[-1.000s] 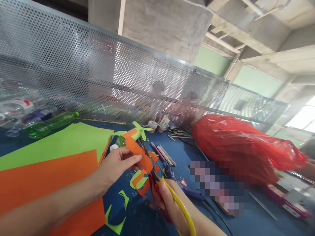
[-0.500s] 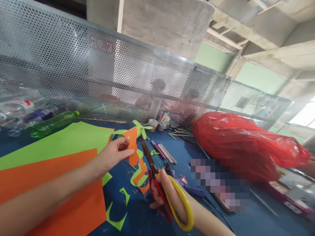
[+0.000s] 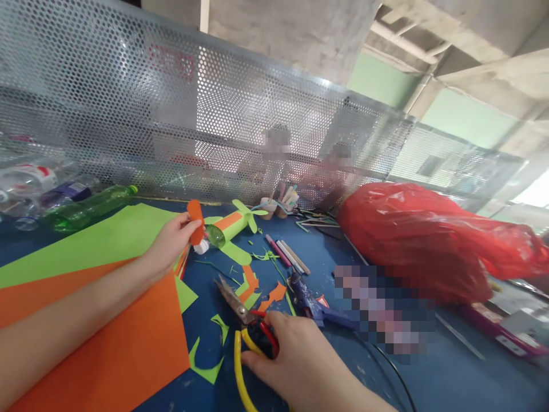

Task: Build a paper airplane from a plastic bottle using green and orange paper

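Observation:
My left hand (image 3: pixel 174 233) is closed, pinching a small orange paper cutout (image 3: pixel 196 220) between thumb and fingers. Just right of it lies a plastic bottle (image 3: pixel 217 236) wrapped in green paper with an orange strip, with green paper petals (image 3: pixel 250 214) at its far end. My right hand (image 3: pixel 291 349) is closed around the red-and-yellow handles of the scissors (image 3: pixel 235 302), low over the blue table. Their blades point up and left, nearly shut. Green and orange paper scraps (image 3: pixel 246 289) lie beyond the blades.
Large green (image 3: pixel 124 234) and orange paper sheets (image 3: pixel 111 337) cover the left. A purple glue gun (image 3: pixel 317 309) with a cord, several markers (image 3: pixel 291 257) and a red plastic bag (image 3: pixel 412 240) are to the right. Bottles (image 3: pixel 90 209) stand before a perforated metal screen (image 3: pixel 171 109).
My left hand has moved left and up with the orange cutout, uncovering the wrapped bottle. My right hand has turned over and lowered the scissors toward the table, drawing them left.

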